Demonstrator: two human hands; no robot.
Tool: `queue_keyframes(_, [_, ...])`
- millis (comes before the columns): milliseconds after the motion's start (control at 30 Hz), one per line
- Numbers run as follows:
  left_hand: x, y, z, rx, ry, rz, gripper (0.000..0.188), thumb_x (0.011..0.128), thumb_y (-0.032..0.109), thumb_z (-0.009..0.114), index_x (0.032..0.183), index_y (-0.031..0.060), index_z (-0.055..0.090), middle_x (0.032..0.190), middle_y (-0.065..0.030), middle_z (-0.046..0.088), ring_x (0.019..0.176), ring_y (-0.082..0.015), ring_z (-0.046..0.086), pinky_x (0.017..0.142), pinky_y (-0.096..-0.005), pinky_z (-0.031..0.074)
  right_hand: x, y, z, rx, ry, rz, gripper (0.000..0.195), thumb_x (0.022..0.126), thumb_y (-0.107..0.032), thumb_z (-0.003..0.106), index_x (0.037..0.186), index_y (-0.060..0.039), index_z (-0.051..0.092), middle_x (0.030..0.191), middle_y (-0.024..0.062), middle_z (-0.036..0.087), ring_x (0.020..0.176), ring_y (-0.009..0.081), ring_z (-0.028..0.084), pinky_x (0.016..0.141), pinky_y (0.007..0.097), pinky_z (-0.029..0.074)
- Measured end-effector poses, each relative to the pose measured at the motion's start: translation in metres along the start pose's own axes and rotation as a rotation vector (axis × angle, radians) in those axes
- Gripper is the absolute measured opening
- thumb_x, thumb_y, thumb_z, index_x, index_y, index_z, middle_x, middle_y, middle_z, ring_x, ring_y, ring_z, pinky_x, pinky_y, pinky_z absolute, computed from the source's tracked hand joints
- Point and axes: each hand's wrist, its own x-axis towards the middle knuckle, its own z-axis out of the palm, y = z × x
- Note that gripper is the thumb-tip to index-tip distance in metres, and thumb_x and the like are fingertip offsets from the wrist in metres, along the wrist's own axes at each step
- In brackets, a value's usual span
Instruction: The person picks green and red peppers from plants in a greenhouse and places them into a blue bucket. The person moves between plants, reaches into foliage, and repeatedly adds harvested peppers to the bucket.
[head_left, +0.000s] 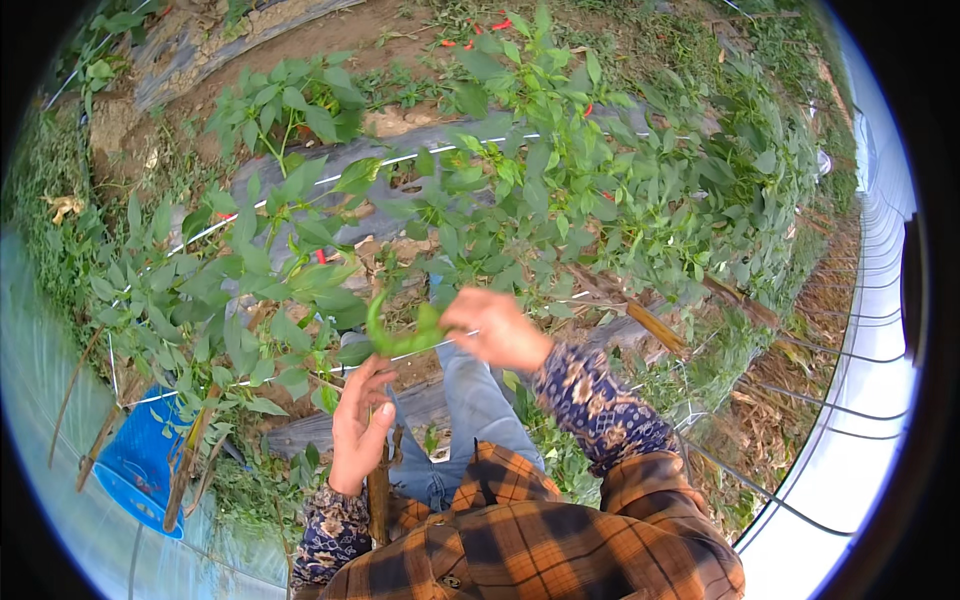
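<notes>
Long green chili peppers, one of them strongly curved, hang between my two hands, slightly blurred. My right hand pinches at their right end with its fingertips; motion blur hides the exact grip. Below them my left hand is raised with its thumb apart from the fingers. Its fingertips come close to the peppers' underside, and whether they touch I cannot tell. Leafy pepper plants stand in front of both hands. A red pepper hangs low among the leaves.
White support strings cross the row, one passing right by my hands. Wooden stakes stand right and left. A blue bucket lies tipped at lower left. Red peppers lie on the far soil. Black plastic mulch covers the bed.
</notes>
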Motion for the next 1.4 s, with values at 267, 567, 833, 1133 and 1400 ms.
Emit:
queue_keyframes(267, [0.011,-0.016,-0.018,-0.466,0.125,-0.043,0.017,0.102,0.016,0.048,0.097,0.0016,0.053,0.088,-0.0107,0.061,0.092,-0.0259,0.062,0.092,-0.0439,0.047,-0.004,-0.018,0.047,0.197,-0.166,0.063,0.016,0.085,-0.018,0.065,0.077,-0.0039,0.064,0.074,0.0133,0.061,0.072,0.0337,0.063,0.067,0.0454,0.051])
queue_keyframes(567, [-0.004,-0.021,-0.060,-0.562,0.359,-0.098,0.008,0.092,0.005,0.060,0.087,0.0026,0.055,0.073,-0.0052,0.052,0.063,-0.0167,0.054,0.062,-0.0356,0.050,0.170,0.068,0.080,0.661,0.278,0.271,0.034,0.097,-0.012,0.051,0.127,0.0030,0.055,0.118,0.0134,0.066,0.104,0.0202,0.063,0.086,0.0321,0.050])
queue_keyframes(833, [-0.026,-0.028,-0.107,-0.425,0.471,-0.127,0.018,0.100,0.023,0.053,0.097,0.0057,0.050,0.079,-0.0105,0.055,0.048,-0.0125,0.049,0.045,-0.0278,0.045,0.367,0.171,0.216,0.659,0.318,0.347,0.074,0.077,-0.019,0.068,0.136,0.0168,0.038,0.121,0.0275,0.061,0.113,0.0312,0.059,0.093,0.0376,0.047])
queue_keyframes(1133, [-0.035,-0.029,-0.145,-0.439,0.494,-0.055,0.026,0.100,0.023,0.055,0.101,-0.0023,0.055,0.080,-0.0133,0.060,0.055,-0.0152,0.057,0.052,-0.0306,0.051,0.377,0.139,0.214,0.964,0.152,0.429,0.057,0.086,-0.011,0.068,0.135,0.0062,0.045,0.096,0.0145,0.069,0.071,0.0178,0.069,0.058,0.0302,0.053])
queue_keyframes(1400, [0.031,0.010,-0.151,-0.290,0.295,-0.040,0.025,0.096,0.022,0.058,0.104,-0.0020,0.059,0.092,-0.0140,0.065,0.067,-0.0184,0.064,0.056,-0.0287,0.053,0.263,0.096,0.194,0.946,0.043,0.550,0.040,0.092,-0.013,0.060,0.128,0.0037,0.050,0.110,0.0135,0.062,0.100,0.0196,0.061,0.082,0.0321,0.050])
